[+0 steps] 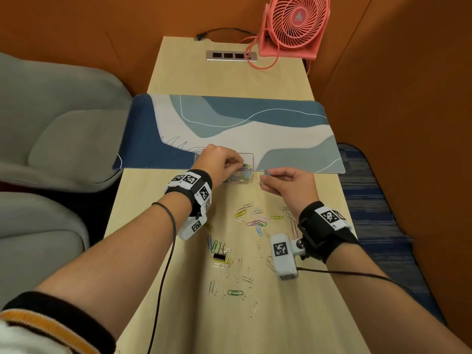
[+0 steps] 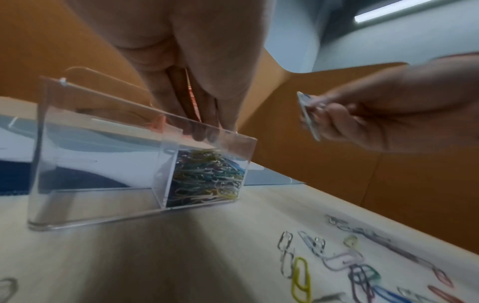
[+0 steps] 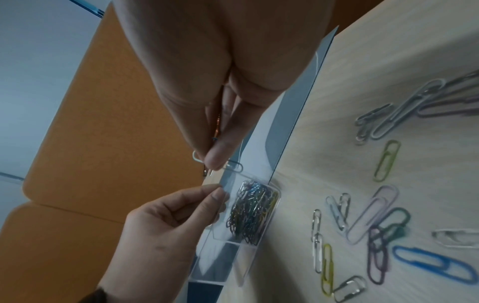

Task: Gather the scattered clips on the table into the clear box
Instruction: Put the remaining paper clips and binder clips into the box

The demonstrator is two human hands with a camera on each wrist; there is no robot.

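Observation:
The clear box [image 1: 249, 157] stands at the desk mat's near edge, and its right compartment holds a heap of coloured paper clips [image 2: 207, 176]. My left hand [image 1: 236, 163] hovers over the box with thumb and forefinger pinched just inside the rim. A small metal glint at the tips looks like a clip. My right hand [image 1: 265, 176] is just right of the box, above the table, and pinches a small bunch of clips [image 3: 234, 166]. Several loose clips [image 1: 255, 221] and a black binder clip [image 1: 219, 256] lie scattered on the wooden table between my wrists.
A blue and grey desk mat [image 1: 229, 123] lies across the table beyond the box. A pink fan [image 1: 293, 24] and a socket panel [image 1: 229, 55] sit at the far end. Grey seats [image 1: 63, 123] stand to the left, and orange walls enclose the table.

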